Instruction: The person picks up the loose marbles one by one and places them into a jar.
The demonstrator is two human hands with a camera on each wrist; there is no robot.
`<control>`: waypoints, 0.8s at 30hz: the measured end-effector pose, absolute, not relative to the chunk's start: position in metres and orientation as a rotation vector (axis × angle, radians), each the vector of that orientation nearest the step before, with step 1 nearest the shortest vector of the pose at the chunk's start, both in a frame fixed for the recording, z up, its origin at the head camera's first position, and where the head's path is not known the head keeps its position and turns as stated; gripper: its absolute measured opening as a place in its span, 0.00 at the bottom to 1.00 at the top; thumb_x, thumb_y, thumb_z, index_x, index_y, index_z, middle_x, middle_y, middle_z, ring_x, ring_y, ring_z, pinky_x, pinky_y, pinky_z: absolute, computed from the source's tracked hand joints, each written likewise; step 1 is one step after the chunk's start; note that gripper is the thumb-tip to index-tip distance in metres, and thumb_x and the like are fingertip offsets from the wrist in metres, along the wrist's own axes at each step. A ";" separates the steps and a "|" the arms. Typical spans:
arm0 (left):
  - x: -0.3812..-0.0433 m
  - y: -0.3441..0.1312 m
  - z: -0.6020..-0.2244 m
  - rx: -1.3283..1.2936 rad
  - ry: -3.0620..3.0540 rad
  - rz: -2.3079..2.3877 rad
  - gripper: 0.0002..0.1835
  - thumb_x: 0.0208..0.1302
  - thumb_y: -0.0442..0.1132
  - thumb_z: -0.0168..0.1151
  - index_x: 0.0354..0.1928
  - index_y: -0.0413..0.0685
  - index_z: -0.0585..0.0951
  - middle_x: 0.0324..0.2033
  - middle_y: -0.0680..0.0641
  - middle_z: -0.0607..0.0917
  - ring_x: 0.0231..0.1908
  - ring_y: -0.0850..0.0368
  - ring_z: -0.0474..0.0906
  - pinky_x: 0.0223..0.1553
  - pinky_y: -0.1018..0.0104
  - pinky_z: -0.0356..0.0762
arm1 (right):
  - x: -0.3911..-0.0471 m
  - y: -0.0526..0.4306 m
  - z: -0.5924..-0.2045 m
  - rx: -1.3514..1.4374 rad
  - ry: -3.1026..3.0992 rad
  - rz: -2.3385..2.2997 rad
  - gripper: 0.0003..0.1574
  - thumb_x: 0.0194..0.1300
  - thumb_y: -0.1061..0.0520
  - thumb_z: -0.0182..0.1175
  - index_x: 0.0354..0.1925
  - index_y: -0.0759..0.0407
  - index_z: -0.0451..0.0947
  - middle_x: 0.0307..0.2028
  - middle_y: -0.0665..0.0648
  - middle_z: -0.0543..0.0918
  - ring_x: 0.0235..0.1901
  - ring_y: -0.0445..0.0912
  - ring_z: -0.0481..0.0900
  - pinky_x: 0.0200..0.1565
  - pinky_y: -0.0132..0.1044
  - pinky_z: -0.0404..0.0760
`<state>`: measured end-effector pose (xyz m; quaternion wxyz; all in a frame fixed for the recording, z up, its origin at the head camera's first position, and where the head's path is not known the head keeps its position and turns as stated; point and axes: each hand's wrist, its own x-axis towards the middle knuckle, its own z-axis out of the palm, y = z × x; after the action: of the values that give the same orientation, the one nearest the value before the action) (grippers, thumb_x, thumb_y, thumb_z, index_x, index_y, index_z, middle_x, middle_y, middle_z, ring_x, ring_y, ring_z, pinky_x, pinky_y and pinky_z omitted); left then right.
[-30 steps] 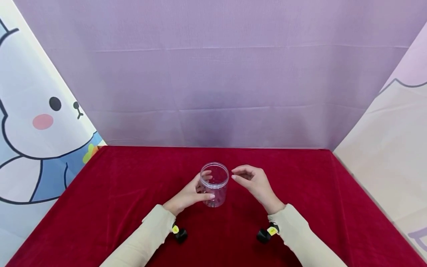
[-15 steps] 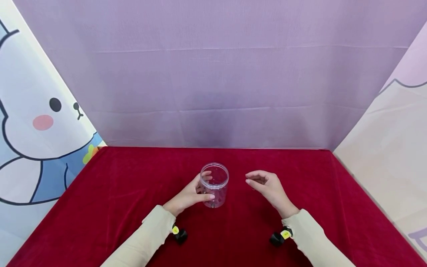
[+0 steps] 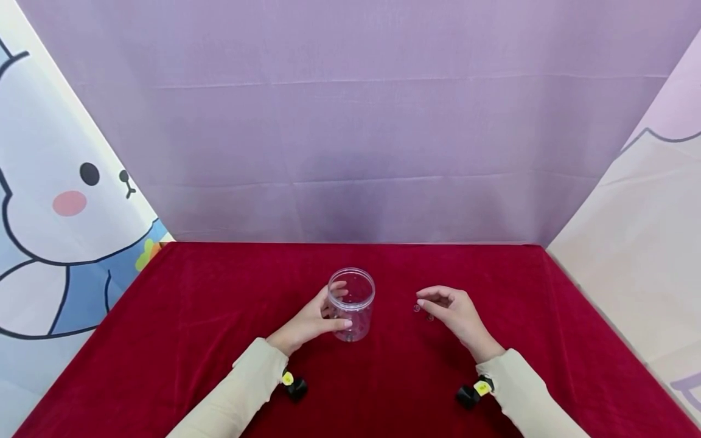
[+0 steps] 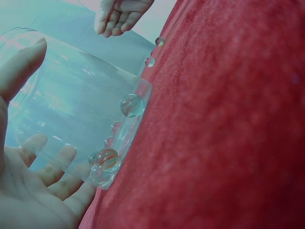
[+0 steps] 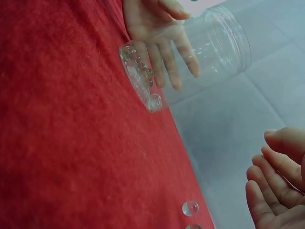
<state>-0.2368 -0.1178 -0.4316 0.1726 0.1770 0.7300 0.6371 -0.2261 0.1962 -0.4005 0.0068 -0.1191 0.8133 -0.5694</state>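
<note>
A clear plastic jar [image 3: 361, 317] without a lid stands upright on the red cloth. My left hand [image 3: 309, 317] grips its side, thumb in front and fingers round the back. Several glass marbles [image 4: 132, 105] lie at the jar's bottom, some with coloured swirls inside. To the right, my right hand [image 3: 453, 311] hovers over the cloth, fingers loosely bent and apart from the thumb, nothing between them. Two loose marbles lie close by that hand: one marble [image 3: 417, 308] just below the fingertips, another marble [image 3: 429, 317] beside the thumb.
A red velvety cloth [image 3: 219, 280] covers the table. Behind it hangs a purple fabric backdrop [image 3: 350, 134], and printed cartoon panels [image 3: 71, 243] flank the sides. Each wrist wears a small black camera [image 3: 296, 389] on a strap.
My right hand has moved from beside the jar's rim to the right and a little nearer. Two marbles now show on the cloth below it. The left hand and jar have stayed in place.
</note>
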 end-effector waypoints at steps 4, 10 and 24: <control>-0.237 -0.118 -0.433 0.504 2.070 1.813 0.44 0.57 0.42 0.68 0.72 0.54 0.53 0.68 0.43 0.61 0.66 0.44 0.59 0.62 0.47 0.64 | -0.226 0.200 -0.403 -0.353 2.560 -1.761 0.18 0.61 0.58 0.64 0.47 0.67 0.79 0.42 0.65 0.83 0.35 0.51 0.82 0.37 0.38 0.80; -0.236 -0.119 -0.433 0.510 2.055 1.826 0.45 0.57 0.42 0.68 0.72 0.55 0.53 0.68 0.45 0.62 0.67 0.46 0.57 0.64 0.46 0.58 | -0.225 0.204 -0.404 -0.342 2.561 -1.734 0.20 0.60 0.57 0.65 0.47 0.68 0.79 0.41 0.67 0.83 0.35 0.54 0.81 0.38 0.37 0.80; -0.238 -0.120 -0.434 0.526 2.067 1.824 0.44 0.57 0.42 0.68 0.71 0.56 0.54 0.68 0.43 0.61 0.66 0.46 0.58 0.66 0.45 0.54 | -0.233 0.219 -0.416 -0.372 2.571 -1.605 0.20 0.59 0.57 0.65 0.48 0.67 0.79 0.37 0.65 0.84 0.34 0.47 0.81 0.37 0.34 0.80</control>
<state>-0.2380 -0.1196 -0.4342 0.1669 0.1850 0.7262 0.6408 -0.2333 0.2190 -0.4164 0.0440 -0.1216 0.8412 -0.5250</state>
